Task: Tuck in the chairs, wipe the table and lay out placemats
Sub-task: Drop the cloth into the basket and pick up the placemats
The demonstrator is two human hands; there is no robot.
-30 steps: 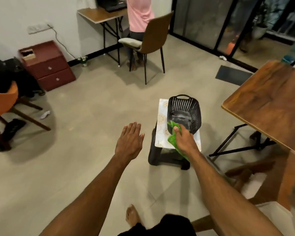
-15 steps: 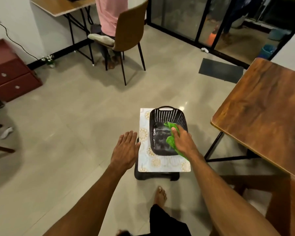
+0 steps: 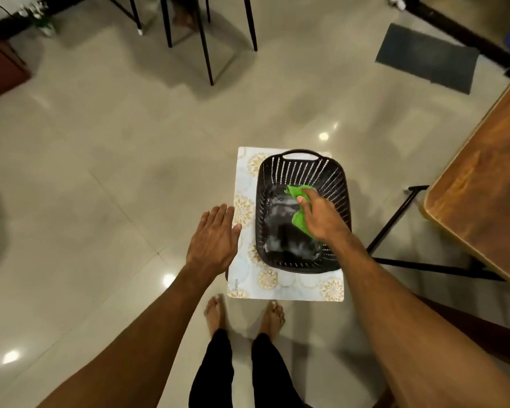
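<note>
Two bare arms reach toward the black basket (image 3: pixel 302 172), which sits on a patterned placemat (image 3: pixel 277 285). Inside the basket, the right-hand grip (image 3: pixel 321 222) is clamped round a green cloth (image 3: pixel 299 221), which is bunched under the fingers and pokes out beyond the knuckles, above the basket's glossy bottom. Just left of the basket, the left-hand grip (image 3: pixel 214 242) is flat, fingers straight, holding nothing, its fingertips over the placemat's edge; the wooden table (image 3: pixel 483 187) stands to the basket's right.
</note>
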